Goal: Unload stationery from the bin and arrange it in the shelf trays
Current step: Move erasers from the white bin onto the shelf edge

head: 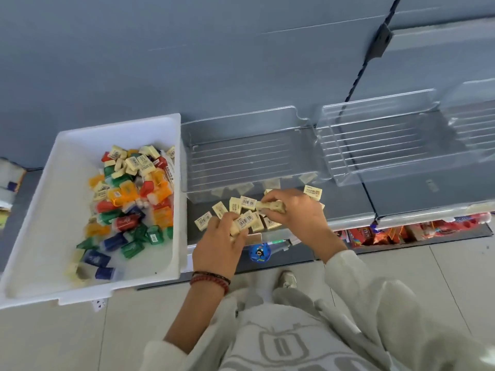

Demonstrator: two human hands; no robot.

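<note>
The step in hand seems to be gathering the small cream rectangular eraser packs (249, 202), which lie loose on the grey shelf (353, 210) just in front of the clear ribbed plastic tray (249, 156). The left hand (219, 242) grips several packs with curled fingers, and the right hand (300, 212) pinches 1 pack. The next move probably needs a lift over the tray's low front wall, as its floor shows bare. The white plastic bin (117, 129), just left of the tray, holds many coloured packs.
</note>
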